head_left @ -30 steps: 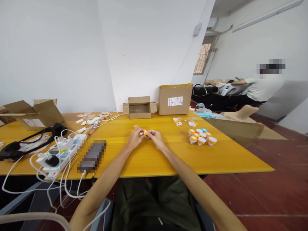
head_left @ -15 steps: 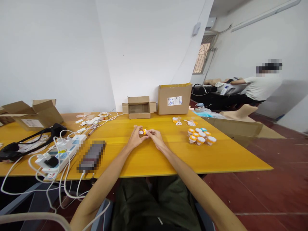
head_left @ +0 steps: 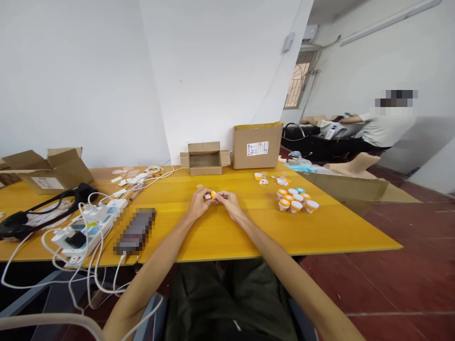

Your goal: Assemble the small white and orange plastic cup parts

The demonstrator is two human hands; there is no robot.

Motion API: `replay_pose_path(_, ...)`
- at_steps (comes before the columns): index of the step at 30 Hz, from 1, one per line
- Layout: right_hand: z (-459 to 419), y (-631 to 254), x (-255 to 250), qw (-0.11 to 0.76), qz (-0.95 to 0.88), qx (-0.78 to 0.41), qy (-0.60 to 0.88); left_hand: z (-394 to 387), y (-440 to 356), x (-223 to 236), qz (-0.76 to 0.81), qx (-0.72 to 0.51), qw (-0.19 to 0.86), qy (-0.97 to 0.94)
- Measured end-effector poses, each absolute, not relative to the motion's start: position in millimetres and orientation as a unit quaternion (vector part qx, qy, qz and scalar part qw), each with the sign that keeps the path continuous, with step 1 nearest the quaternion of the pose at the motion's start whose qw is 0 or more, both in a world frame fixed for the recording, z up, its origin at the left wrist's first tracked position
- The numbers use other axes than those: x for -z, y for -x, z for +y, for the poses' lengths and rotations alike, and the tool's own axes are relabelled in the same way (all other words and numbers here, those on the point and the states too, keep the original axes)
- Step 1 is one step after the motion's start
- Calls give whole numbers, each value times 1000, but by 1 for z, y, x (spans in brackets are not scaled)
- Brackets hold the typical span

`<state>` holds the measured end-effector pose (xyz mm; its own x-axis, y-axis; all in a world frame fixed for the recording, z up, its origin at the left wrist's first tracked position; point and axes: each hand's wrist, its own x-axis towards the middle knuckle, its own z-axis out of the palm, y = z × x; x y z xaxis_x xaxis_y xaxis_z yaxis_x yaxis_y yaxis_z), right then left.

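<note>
My left hand is closed around the body of a small clear jar with whitish contents, above the middle of the table. The jar lies on its side, its orange-rimmed lid facing right. The fingertips of my right hand grip the lid end. Fingers cover much of the jar, and whether the lid is fully seated cannot be seen. To the right of my hands stands a cluster of several similar small jars, most with orange or white lids and one with a teal lid.
Loose lids and small white pieces lie behind the cluster. At the back are a small open carton and a larger cardboard box. A phone, a power strip, cables and a black headset occupy the left. A co-worker sits far right.
The fingers of my left hand have curled a little closer around the jar, and the jar has turned slightly. My right fingers stay at the lid. The jar cluster is unmoved.
</note>
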<state>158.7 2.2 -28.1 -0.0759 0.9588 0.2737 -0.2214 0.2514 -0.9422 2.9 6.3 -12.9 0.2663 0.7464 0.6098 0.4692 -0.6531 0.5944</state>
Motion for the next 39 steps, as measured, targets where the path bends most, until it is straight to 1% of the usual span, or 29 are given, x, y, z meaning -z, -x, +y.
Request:
replay_pose_path(9, 2, -158, 28, 581, -522, -520, 345, 6, -1, 12, 385, -466, 152, -782)
replay_pose_path(15, 2, -159, 27, 583, -494, -546, 343, 11, -1, 16, 367, -444, 128, -807)
replay_pose_path(23, 6, -157, 31, 635, -451, -512, 363, 32, 21, 30, 442, -455, 97, -767)
replay_pose_path(27, 8, -157, 33, 633, -466, -499, 365, 49, 32, 39, 458, -476, 114, -742)
replay_pose_path(31, 7, -156, 32, 620, -477, -505, 365, 56, 34, 43, 453, -464, 142, -748)
replay_pose_path(35, 6, -155, 31, 611, -482, -511, 364, 52, 32, 36, 454, -455, 171, -747)
replay_pose_path(39, 6, -156, 31, 613, -481, -509, 366, 44, 30, 27, 449, -475, 231, -721)
